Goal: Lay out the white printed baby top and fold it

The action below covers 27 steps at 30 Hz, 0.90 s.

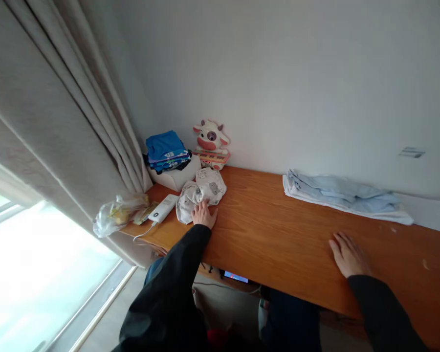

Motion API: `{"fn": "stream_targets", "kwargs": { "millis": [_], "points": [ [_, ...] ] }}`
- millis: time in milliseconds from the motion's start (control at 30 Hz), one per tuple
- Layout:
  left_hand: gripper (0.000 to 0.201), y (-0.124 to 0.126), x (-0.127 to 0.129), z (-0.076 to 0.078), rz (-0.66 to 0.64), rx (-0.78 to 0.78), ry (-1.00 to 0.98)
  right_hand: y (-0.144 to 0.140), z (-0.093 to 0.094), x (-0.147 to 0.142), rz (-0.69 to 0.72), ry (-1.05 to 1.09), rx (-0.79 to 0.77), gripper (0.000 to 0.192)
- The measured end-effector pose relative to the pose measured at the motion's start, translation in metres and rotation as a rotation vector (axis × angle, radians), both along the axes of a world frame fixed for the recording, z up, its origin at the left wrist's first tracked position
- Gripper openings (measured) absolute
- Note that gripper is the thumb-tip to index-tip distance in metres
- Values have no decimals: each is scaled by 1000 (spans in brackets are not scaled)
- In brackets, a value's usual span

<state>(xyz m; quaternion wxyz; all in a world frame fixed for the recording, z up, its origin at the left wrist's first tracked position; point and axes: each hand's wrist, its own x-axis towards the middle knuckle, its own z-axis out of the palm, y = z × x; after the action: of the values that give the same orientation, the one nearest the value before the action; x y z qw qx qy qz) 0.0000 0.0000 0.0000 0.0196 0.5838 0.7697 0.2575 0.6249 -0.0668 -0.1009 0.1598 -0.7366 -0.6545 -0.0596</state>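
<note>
At the left, a crumpled white cloth [210,186] with grey animal prints lies on the wooden table [256,220]. The fingers of my left hand [204,215] rest on its near edge, thumb apart, and do not appear to grip it. My right hand [350,256] lies flat on the tabletop, fingers stretched out, holding nothing. Beyond it, against the wall, is a folded light-blue garment [344,190] on top of a white cloth [374,213].
A stack of folded blue clothes [168,151] sits on a white box [179,176], beside a cow-shaped toy piano [211,146]. A white power bank [164,209] with a cable and a clear plastic bag [113,215] lie near the left edge, by the curtain [66,112]. White paper [429,212] lies far right.
</note>
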Motion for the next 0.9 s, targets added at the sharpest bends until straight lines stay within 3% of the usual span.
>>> {"fn": "stream_targets", "kwargs": {
  "millis": [133,233,333,400,500,567,667,767,900],
  "points": [
    [28,10,4,13,-33,-71,-34,-1,3,-2,-3,16,4,77],
    [21,3,9,20,-118,-64,-61,-1,3,-1,10,35,31,76],
    [11,-17,35,23,-286,-62,-83,0,7,-1,44,66,84,73],
    [5,-37,64,21,-468,-61,-123,-4,14,-11,107,107,131,68],
    [6,-75,110,13,-843,-28,-312,-25,28,-49,248,214,154,57],
    [7,-105,137,5,-1001,9,-478,-52,37,-88,339,316,118,49],
    [13,-152,165,-4,-1014,63,-690,-103,46,-150,388,573,24,43],
    [18,-196,176,-7,-1013,106,-877,-146,54,-202,252,908,-31,47],
    [13,-232,171,2,-976,47,-938,-162,69,-248,64,1295,-142,50]
  ]
}}
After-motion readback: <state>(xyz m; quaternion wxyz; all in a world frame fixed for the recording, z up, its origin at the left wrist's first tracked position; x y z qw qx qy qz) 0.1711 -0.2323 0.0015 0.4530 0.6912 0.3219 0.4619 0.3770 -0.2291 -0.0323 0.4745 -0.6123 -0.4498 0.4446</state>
